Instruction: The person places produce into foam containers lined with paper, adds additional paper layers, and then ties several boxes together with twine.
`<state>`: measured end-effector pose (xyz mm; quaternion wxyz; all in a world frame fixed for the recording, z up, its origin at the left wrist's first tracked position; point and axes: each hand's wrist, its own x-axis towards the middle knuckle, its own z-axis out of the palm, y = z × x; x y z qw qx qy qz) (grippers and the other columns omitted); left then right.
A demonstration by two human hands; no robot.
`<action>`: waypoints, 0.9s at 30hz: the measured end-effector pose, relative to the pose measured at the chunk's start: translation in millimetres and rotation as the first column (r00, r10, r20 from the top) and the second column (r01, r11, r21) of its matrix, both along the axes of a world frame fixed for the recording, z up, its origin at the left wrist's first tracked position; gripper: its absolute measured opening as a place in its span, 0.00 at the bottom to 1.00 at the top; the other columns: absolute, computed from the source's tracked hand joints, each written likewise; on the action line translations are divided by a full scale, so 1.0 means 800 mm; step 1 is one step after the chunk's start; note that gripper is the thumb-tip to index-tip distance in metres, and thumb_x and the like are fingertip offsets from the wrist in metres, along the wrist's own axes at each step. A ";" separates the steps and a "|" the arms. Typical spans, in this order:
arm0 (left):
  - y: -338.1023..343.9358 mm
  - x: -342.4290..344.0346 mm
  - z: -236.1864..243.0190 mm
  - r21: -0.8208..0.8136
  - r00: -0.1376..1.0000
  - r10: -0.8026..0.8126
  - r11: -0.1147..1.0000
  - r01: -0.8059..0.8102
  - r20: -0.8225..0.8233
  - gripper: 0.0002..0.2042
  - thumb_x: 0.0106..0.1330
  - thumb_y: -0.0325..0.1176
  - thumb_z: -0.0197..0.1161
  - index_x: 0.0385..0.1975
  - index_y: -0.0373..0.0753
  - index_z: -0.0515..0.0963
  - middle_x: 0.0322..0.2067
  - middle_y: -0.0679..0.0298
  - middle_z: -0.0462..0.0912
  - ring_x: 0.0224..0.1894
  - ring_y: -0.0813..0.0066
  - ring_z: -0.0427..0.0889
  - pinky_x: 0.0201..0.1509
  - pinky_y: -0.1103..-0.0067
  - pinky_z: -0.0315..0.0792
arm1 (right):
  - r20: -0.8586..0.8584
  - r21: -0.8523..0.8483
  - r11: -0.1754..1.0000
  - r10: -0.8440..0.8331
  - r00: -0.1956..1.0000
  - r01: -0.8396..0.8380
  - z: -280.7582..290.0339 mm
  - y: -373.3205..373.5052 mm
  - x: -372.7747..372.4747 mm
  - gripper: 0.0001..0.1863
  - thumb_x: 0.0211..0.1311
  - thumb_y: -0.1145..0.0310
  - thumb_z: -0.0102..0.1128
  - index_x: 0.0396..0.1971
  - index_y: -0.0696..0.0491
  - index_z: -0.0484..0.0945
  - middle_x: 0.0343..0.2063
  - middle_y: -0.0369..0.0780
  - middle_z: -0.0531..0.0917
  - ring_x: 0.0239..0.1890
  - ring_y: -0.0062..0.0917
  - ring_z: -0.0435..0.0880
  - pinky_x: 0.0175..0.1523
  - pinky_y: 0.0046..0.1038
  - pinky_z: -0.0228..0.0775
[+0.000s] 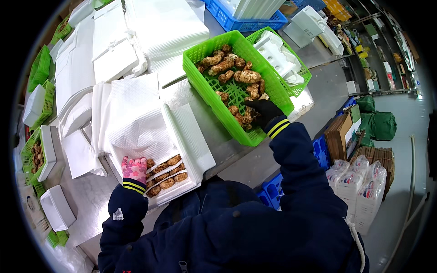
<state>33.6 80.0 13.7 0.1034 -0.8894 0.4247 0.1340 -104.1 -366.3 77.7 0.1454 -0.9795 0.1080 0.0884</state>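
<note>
My left hand, in a pink flowered glove, rests at the left end of a white foam box. Its fingers are stretched out beside the nearest mushrooms, holding nothing that I can see. Knobbly brown mushrooms lie in rows in the box, with white strips between the rows. White textured paper covers the box's far part. My right hand, in a black glove, reaches into a green plastic basket. One finger extends over the mushrooms there; the other fingers are partly hidden.
Behind the green basket stands another green basket with white foam pieces. Stacks of white paper and foam boxes cover the steel table's left side. Blue crates, cardboard and wrapped white packs stand at the right.
</note>
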 end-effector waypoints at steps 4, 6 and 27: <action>0.010 0.001 -0.003 -0.185 1.000 0.012 0.983 -0.008 0.017 0.15 0.57 0.32 0.48 0.44 0.41 0.71 0.41 0.62 0.76 0.48 0.66 0.72 0.60 0.65 0.57 | -0.076 -0.353 0.926 0.114 0.991 -0.134 -0.001 -0.010 0.023 0.24 0.41 0.72 0.62 0.43 0.34 0.77 0.31 0.42 0.75 0.37 0.38 0.74 0.41 0.36 0.69; 0.001 -0.004 0.011 -0.380 0.999 0.037 0.924 -0.046 -0.031 0.17 0.56 0.28 0.51 0.47 0.40 0.70 0.45 0.59 0.74 0.50 0.63 0.71 0.61 0.66 0.56 | 0.370 -0.141 0.989 0.082 0.925 -0.032 -0.015 -0.063 0.009 0.19 0.45 0.68 0.65 0.41 0.47 0.78 0.27 0.41 0.78 0.31 0.32 0.77 0.38 0.32 0.70; 0.009 -0.004 0.007 -0.601 0.998 0.054 0.798 -0.033 0.016 0.14 0.54 0.23 0.51 0.40 0.40 0.74 0.38 0.61 0.77 0.44 0.61 0.74 0.55 0.66 0.63 | -0.187 0.107 0.994 0.003 0.982 0.017 -0.047 -0.015 0.016 0.17 0.48 0.63 0.53 0.41 0.45 0.76 0.31 0.43 0.80 0.36 0.39 0.78 0.41 0.42 0.68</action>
